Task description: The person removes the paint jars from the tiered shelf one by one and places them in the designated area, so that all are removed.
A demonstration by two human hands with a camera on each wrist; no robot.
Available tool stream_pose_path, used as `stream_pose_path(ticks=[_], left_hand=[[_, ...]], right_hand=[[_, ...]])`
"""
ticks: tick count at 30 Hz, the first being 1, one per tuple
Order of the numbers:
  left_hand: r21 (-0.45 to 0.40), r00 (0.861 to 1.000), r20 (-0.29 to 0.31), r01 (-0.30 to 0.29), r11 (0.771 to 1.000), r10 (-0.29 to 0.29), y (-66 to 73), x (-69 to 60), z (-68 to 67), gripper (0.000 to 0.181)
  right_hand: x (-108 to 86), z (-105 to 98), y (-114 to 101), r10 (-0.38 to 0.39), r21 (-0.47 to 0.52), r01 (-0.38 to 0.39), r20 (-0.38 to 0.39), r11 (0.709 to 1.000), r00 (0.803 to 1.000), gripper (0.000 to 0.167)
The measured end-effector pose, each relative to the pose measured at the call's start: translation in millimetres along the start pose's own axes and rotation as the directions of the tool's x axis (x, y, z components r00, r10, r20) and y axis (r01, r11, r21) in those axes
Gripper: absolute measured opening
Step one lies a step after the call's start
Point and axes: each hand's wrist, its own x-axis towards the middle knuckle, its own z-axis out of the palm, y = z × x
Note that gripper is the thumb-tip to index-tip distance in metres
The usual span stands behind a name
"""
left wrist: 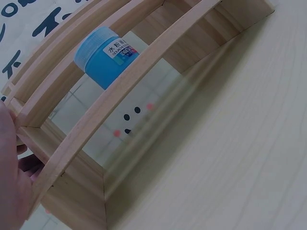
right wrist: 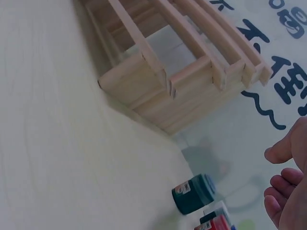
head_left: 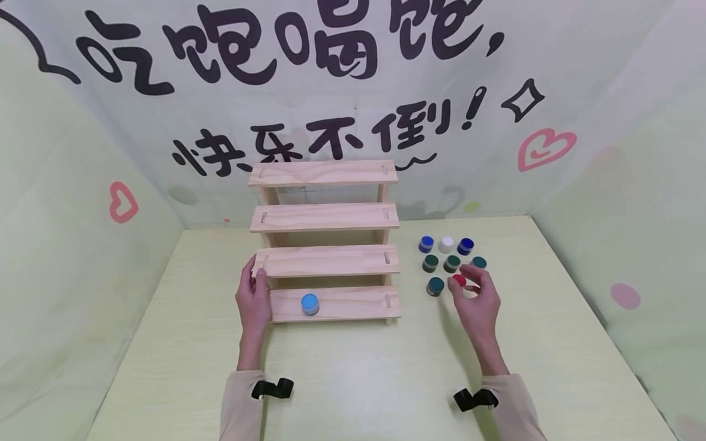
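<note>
A four-tier wooden display rack (head_left: 325,260) stands on the table. My left hand (head_left: 254,300) grips its left side, thumb in front and fingers round the side panel. On the lowest tier sits a light-blue gouache jar (head_left: 310,304), upright and left of the middle; its label shows in the left wrist view (left wrist: 108,55). My right hand (head_left: 478,300) is at a red-lidded paint jar (head_left: 459,280), thumb and fingers spread on either side of it. In the right wrist view that hand (right wrist: 290,179) appears apart from the red jar (right wrist: 216,223), holding nothing.
Right of the rack stand several more paint jars: a teal one (head_left: 436,286), two dark green ones (head_left: 430,263), another teal one (head_left: 478,263), a blue one (head_left: 426,244), a white one (head_left: 446,244) and a dark blue one (head_left: 466,246). A printed cloth (head_left: 469,153) hangs behind.
</note>
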Motion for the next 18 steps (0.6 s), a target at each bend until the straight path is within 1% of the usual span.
stream_pose_path(ticks=[3,5,8,11,15,18], left_hand=[[-0.007,1.000,-0.002,-0.011,1.000,0.011,-2.0,-0.3,1.0,0.040],[-0.007,1.000,-0.002,-0.013,1.000,0.013,-3.0,-0.1,1.0,0.040],[-0.004,1.000,0.006,-0.010,1.000,0.010,-2.5,-0.1,0.3,0.041],[-0.003,1.000,0.008,-0.004,1.000,0.005,-2.5,0.1,0.0,0.041],[-0.008,1.000,0.005,0.003,1.000,-0.003,-1.8,0.2,0.0,0.040],[-0.014,1.000,0.022,0.001,1.000,-0.001,17.2,-4.9,-2.7,0.040]], right_hand=[[-4.3,3,-11,-0.033,0.030,0.032,0.011,0.999,0.999,0.038],[-7.5,6,-18,-0.037,0.054,0.035,0.026,0.998,0.999,0.037],[-12.3,9,-29,-0.015,0.117,0.008,0.060,0.993,0.998,0.036],[-17.1,11,-39,0.008,0.185,-0.028,0.111,0.982,0.994,0.035],[-23.2,14,-50,-0.015,0.218,-0.023,0.167,0.976,0.986,0.034],[-27.5,18,-58,-0.030,0.225,-0.017,0.202,0.974,0.979,0.033]])
